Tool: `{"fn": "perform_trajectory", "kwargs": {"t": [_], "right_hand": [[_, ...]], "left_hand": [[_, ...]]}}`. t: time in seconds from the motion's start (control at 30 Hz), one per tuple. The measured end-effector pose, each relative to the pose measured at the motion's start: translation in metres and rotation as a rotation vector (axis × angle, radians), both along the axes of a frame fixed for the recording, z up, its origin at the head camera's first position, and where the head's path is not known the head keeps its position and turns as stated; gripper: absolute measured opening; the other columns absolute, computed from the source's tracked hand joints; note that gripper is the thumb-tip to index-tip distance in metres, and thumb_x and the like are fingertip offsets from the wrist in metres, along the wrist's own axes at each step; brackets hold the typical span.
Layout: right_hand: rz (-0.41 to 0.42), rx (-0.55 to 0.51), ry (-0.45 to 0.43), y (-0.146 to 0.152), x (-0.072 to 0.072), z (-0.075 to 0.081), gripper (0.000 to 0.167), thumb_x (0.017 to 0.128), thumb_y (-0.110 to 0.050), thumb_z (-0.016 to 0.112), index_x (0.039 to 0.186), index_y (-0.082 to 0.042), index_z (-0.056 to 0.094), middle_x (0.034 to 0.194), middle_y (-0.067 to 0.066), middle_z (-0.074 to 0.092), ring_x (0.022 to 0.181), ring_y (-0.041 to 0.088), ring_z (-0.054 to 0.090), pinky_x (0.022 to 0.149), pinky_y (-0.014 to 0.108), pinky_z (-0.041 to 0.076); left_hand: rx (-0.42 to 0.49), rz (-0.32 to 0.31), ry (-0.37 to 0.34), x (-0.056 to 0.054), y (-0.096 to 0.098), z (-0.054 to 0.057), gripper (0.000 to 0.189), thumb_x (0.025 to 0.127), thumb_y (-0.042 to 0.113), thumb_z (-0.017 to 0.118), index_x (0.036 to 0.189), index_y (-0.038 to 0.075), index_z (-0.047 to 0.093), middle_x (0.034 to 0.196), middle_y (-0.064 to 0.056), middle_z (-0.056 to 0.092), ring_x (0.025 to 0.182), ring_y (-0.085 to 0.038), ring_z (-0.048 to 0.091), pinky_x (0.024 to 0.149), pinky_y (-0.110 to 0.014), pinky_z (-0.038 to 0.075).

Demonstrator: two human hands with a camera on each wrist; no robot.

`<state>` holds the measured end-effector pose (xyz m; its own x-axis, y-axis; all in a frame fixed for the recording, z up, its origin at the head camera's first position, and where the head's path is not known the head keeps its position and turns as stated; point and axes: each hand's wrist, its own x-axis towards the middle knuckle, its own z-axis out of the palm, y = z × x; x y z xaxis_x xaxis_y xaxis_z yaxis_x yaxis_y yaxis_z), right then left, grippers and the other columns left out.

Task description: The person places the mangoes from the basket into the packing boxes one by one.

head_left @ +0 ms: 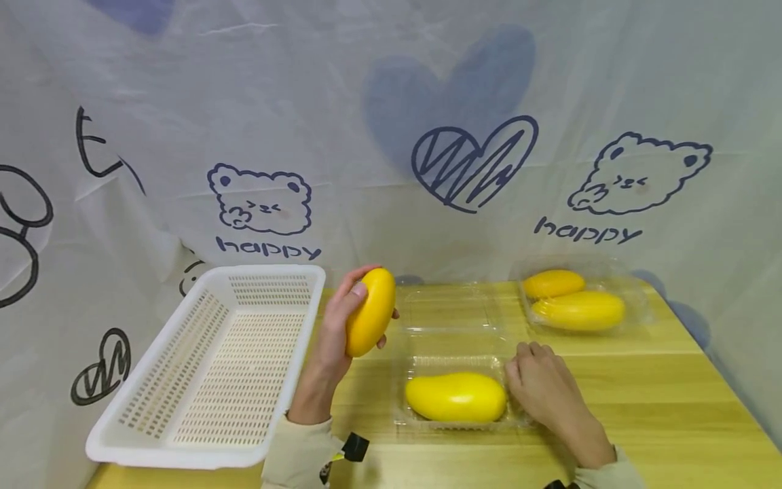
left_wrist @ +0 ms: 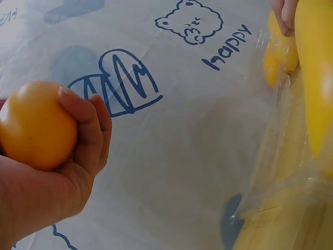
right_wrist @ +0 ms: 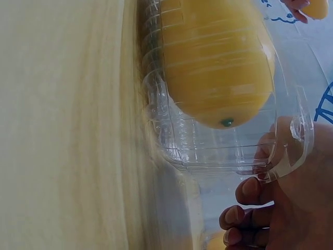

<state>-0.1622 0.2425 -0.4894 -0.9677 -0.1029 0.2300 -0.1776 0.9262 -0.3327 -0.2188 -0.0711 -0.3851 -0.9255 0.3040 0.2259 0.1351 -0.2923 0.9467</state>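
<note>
My left hand (head_left: 334,333) grips a yellow mango (head_left: 373,312) and holds it raised between the white basket and the clear plastic box. In the left wrist view the fingers curl round this mango (left_wrist: 40,125). My right hand (head_left: 544,384) is at the right edge of the open clear plastic box (head_left: 400,414), where a larger mango (head_left: 455,397) lies on its side. In the right wrist view the thumb and index finger pinch the box's rim (right_wrist: 307,151), the thumb partly seen through the plastic. The box's lid (head_left: 449,309) lies folded back behind it.
At the left stands a white perforated plastic basket (head_left: 314,299) with nothing in it. A second clear box (head_left: 638,305) at the back right holds two mangoes (head_left: 577,311). Behind the wooden table (head_left: 666,407) hangs a printed cloth (head_left: 342,102).
</note>
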Motion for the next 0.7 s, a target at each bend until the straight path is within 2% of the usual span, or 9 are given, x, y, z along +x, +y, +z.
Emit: {"fn": "perform_trajectory", "kwargs": {"t": [0.23,0.5,0.7], "right_hand": [[-0.001,0.005,0.009,-0.0008,-0.0011,0.0008,0.025,0.1,-0.012,0.047,0.075,-0.011,0.047,0.072,0.004,0.044,0.072,0.026,0.048,0.068,0.043,0.042],[0.002,0.007,0.017,-0.001,-0.0013,-0.0001,0.026,0.1,-0.012,0.047,0.074,-0.011,0.046,0.071,0.004,0.043,0.072,0.026,0.048,0.067,0.042,0.041],[0.003,0.011,0.009,-0.0015,-0.0009,-0.0012,0.027,0.101,-0.012,0.046,0.074,-0.012,0.045,0.071,0.004,0.041,0.071,0.025,0.045,0.067,0.04,0.039]], "left_hand": [[0.039,-0.106,0.015,-0.0014,-0.0012,-0.0052,0.051,0.099,0.019,0.048,0.148,0.012,0.044,0.12,-0.022,0.053,0.088,-0.025,0.064,0.054,-0.029,0.053],[0.106,-0.229,-0.04,-0.001,0.0036,-0.0094,0.049,0.097,0.019,0.043,0.145,0.013,0.048,0.119,-0.02,0.053,0.087,-0.025,0.064,0.052,-0.026,0.051],[0.075,-0.253,-0.019,0.0013,0.0078,-0.0104,0.051,0.094,0.021,0.045,0.145,0.014,0.047,0.122,-0.02,0.051,0.088,-0.026,0.063,0.053,-0.026,0.052]]}}
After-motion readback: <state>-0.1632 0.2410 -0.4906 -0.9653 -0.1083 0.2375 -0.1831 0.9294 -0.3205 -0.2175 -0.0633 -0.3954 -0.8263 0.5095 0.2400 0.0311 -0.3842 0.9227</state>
